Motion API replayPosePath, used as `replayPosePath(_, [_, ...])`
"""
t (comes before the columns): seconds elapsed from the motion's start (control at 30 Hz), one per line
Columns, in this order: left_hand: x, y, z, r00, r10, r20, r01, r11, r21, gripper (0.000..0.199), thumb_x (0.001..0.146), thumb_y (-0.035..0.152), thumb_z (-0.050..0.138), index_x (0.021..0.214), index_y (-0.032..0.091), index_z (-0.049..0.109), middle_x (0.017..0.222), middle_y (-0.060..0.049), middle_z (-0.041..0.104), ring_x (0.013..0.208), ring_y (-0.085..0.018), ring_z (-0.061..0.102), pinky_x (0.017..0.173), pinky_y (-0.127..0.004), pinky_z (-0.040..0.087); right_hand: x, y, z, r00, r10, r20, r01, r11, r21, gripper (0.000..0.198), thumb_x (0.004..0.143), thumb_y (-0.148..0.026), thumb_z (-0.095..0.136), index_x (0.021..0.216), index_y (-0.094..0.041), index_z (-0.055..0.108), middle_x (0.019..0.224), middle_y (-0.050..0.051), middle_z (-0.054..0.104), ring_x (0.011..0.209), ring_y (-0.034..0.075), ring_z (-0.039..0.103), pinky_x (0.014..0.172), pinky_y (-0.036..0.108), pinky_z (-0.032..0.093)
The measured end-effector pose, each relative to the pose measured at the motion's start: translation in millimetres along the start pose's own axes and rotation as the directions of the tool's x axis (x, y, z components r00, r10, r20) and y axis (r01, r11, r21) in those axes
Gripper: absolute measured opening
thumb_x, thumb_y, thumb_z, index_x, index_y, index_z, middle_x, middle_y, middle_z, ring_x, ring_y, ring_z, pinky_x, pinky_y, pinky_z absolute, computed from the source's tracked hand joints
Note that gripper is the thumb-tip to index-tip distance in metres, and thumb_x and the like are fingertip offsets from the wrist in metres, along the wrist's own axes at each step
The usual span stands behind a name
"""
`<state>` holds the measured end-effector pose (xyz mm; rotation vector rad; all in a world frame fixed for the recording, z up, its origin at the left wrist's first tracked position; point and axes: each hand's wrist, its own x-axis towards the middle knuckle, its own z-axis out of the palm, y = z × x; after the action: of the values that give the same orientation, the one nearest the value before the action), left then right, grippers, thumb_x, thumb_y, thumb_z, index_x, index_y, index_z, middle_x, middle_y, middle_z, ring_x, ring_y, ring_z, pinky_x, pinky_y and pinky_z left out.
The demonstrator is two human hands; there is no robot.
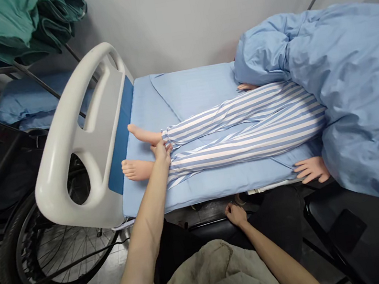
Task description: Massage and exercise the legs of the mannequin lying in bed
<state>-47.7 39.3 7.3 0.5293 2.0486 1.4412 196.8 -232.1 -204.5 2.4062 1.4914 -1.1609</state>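
A person seated at the side of a hospital bed leans over what appears to be a patient manikin point(255, 143), which lies along the pale blue sheet point(188, 89) in striped pajama trousers point(293, 110), bare feet pointing toward the white plastic footboard point(92, 148). The person's left hand point(162, 151) reaches across the near foot point(139, 170) to the far ankle, the forearm passing over the near one, seemingly because that is the straightest way to the far foot point(144, 134) from this seat. Its fingers bend around the gathered cuff point(169, 136) of the far trouser leg; whether they grip cloth or merely rest there, I cannot tell. The right hand point(236, 214) lies low over the lap, just beyond the bed's near edge, fingers loosely curled; I cannot tell if anything is under the palm. It looks parked out of the way. A puffy blue quilt point(357, 99) is heaped over the upper body, probably pushed there so the legs lie uncovered, and one manikin hand point(313, 169) pokes out beneath it, palm down. Beyond the footboard stands a wheelchair's spoked wheel point(58, 256).
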Motion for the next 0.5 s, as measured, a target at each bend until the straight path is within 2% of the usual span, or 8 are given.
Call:
replayPosePath(0.07, [0, 0, 0, 0.967, 0.051, -0.251, -0.068, 0.996, -0.059, 0.023, 0.089, 0.047, 0.046, 0.102, 0.03, 0.037, 0.118, -0.013, 0.048, 0.142, -0.037, 0.03, 0.096, -0.054, 0.047, -2, -4, -2, 0.999, -0.021, 0.031, 0.02, 0.999, 0.028, 0.021, 0.089, -0.023, 0.049, 0.098, -0.019, 0.068, 0.099, 0.008, 0.073, 0.099, 0.023, 0.069, 0.085, 0.028, 0.045])
replayPosePath(0.13, [1, -2, 1, 0.947, 0.133, -0.292, -0.167, 0.981, -0.096, 0.039, 0.075, 0.036, 0.066, 0.092, 0.027, 0.032, 0.121, -0.012, 0.044, 0.145, -0.038, 0.021, 0.099, -0.052, 0.046, -10, -16, -8, 0.991, -0.128, 0.026, 0.125, 0.988, 0.086, 0.019, 0.086, -0.02, 0.052, 0.099, -0.019, 0.067, 0.102, 0.006, 0.073, 0.099, 0.02, 0.068, 0.086, 0.026, 0.046])
replayPosePath(0.2, [1, -4, 2, 0.942, 0.162, -0.293, -0.2, 0.974, -0.103, 0.057, 0.059, 0.023, 0.077, 0.088, 0.026, 0.028, 0.126, -0.012, 0.041, 0.145, -0.04, 0.013, 0.103, -0.051, 0.044, -23, -40, -22, 0.926, -0.367, -0.085, 0.377, 0.907, 0.186, 0.02, 0.084, -0.018, 0.053, 0.1, -0.019, 0.066, 0.104, 0.007, 0.071, 0.101, 0.019, 0.066, 0.089, 0.025, 0.047])
replayPosePath(0.27, [0, -4, 3, 0.945, 0.143, -0.293, -0.178, 0.979, -0.097, 0.064, 0.054, 0.017, 0.079, 0.088, 0.026, 0.026, 0.13, -0.012, 0.039, 0.146, -0.041, 0.009, 0.103, -0.049, 0.044, -38, -74, -46, 0.733, -0.616, -0.288, 0.679, 0.69, 0.251, 0.018, 0.085, -0.019, 0.05, 0.096, -0.019, 0.065, 0.098, 0.008, 0.07, 0.095, 0.019, 0.065, 0.088, 0.029, 0.049])
replayPosePath(0.33, [-1, -4, 3, 0.971, 0.078, -0.225, -0.115, 0.982, -0.152, 0.061, 0.059, 0.018, 0.078, 0.089, 0.027, 0.026, 0.129, -0.012, 0.04, 0.146, -0.041, 0.014, 0.098, -0.047, 0.048, -50, -114, -77, 0.522, -0.729, -0.443, 0.851, 0.476, 0.221, 0.017, 0.085, -0.019, 0.048, 0.093, -0.02, 0.064, 0.087, 0.007, 0.069, 0.085, 0.019, 0.064, 0.079, 0.03, 0.051])
replayPosePath(0.37, [-1, -4, 3, 0.987, 0.025, -0.159, -0.056, 0.98, -0.193, 0.056, 0.063, 0.021, 0.076, 0.091, 0.027, 0.028, 0.127, -0.012, 0.043, 0.145, -0.04, 0.02, 0.094, -0.046, 0.05, -52, -134, -94, 0.442, -0.757, -0.481, 0.896, 0.401, 0.193, 0.017, 0.086, -0.019, 0.05, 0.094, -0.02, 0.064, 0.088, 0.007, 0.069, 0.085, 0.019, 0.064, 0.078, 0.03, 0.051])
replayPosePath(0.43, [0, -4, 3, 0.996, -0.088, 0.016, 0.089, 0.962, -0.259, 0.043, 0.075, 0.031, 0.069, 0.094, 0.028, 0.031, 0.12, -0.013, 0.047, 0.139, -0.039, 0.035, 0.087, -0.046, 0.053, -47, -170, -127, 0.33, -0.779, -0.532, 0.942, 0.304, 0.14, 0.015, 0.085, -0.018, 0.052, 0.094, -0.021, 0.063, 0.092, 0.007, 0.07, 0.088, 0.018, 0.065, 0.083, 0.03, 0.051])
replayPosePath(0.5, [3, -5, 2, 0.953, -0.155, 0.261, 0.229, 0.931, -0.284, 0.027, 0.087, 0.046, 0.054, 0.098, 0.029, 0.035, 0.114, -0.013, 0.05, 0.132, -0.036, 0.045, 0.083, -0.046, 0.054, -27, -201, -157, 0.294, -0.763, -0.575, 0.95, 0.301, 0.086, 0.015, 0.085, -0.018, 0.051, 0.094, -0.02, 0.063, 0.094, 0.007, 0.07, 0.09, 0.019, 0.065, 0.085, 0.031, 0.05])
